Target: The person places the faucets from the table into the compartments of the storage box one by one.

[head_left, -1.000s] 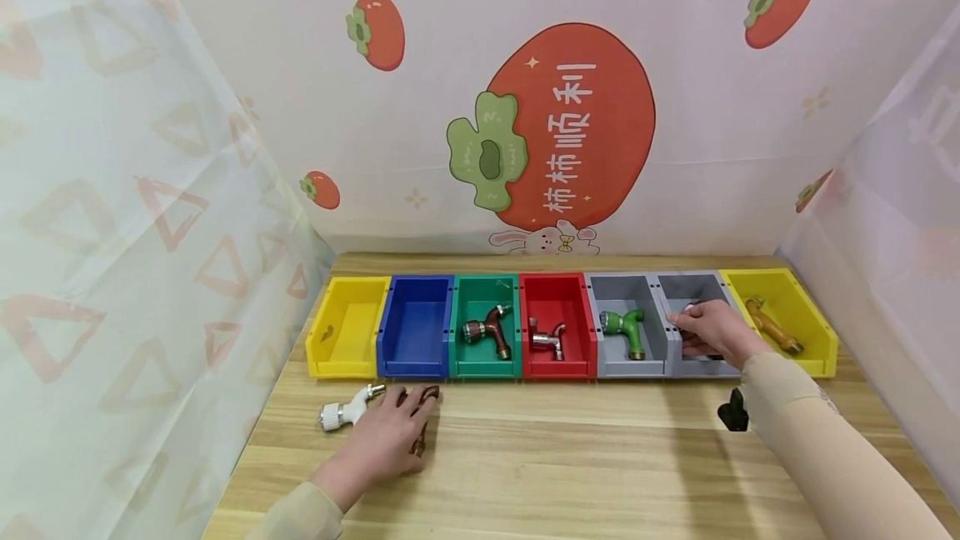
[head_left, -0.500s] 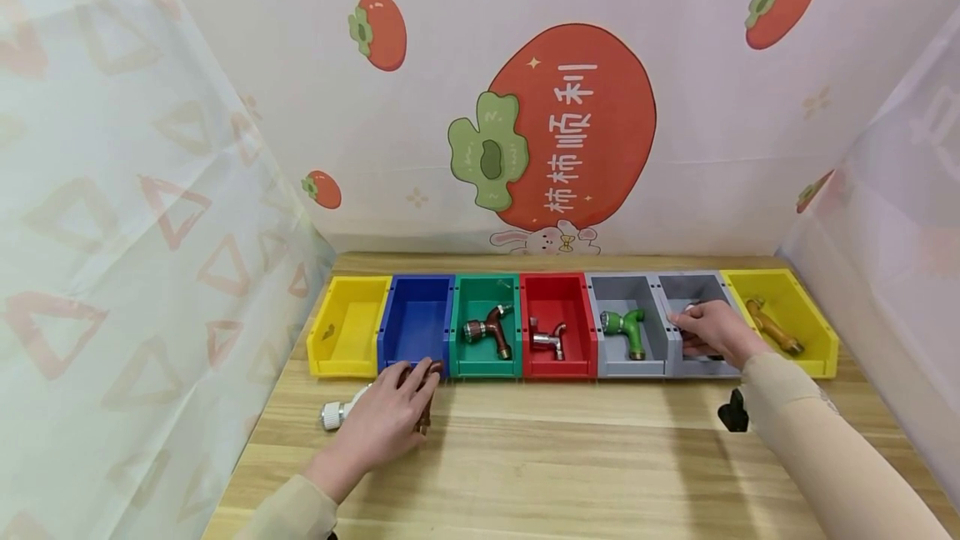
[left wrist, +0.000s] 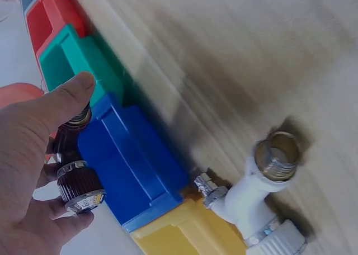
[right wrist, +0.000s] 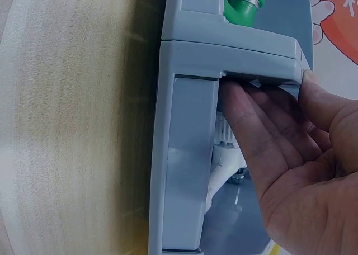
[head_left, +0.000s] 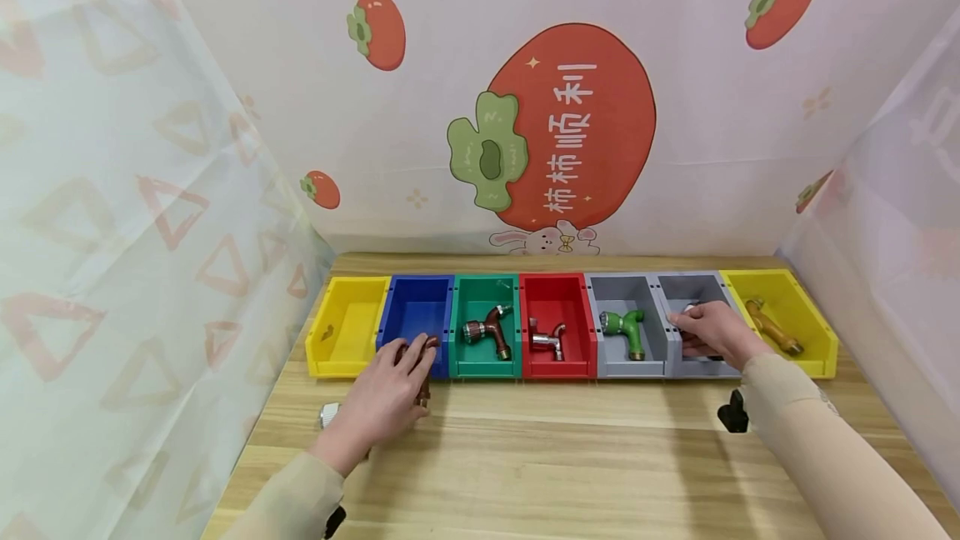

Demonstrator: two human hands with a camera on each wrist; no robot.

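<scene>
My left hand (head_left: 382, 390) holds a dark red-brown faucet (head_left: 423, 394) by the front of the blue bin (head_left: 416, 307). In the left wrist view the thumb and fingers grip the faucet's body, and its ribbed knob (left wrist: 81, 185) shows. A white faucet (left wrist: 249, 202) lies on the table beneath that hand, mostly hidden in the head view. My right hand (head_left: 708, 332) reaches into the right grey bin (head_left: 690, 286). Its thumb is on the rim of the dividing wall (right wrist: 240, 59), its fingers against the inner side. Behind them lies another white faucet (right wrist: 224, 165).
Bins stand in a row: a yellow bin (head_left: 348, 307) at left, then blue, green, red, two grey and yellow. Faucets lie inside: red-brown (head_left: 495, 332), chrome (head_left: 547, 340), green (head_left: 626, 327) and orange-yellow (head_left: 772, 327). The wooden table (head_left: 570, 457) extends in front.
My left hand has lifted the red-brown faucet off the table and moved it forward to the blue bin's front. The right hand has stayed in place.
</scene>
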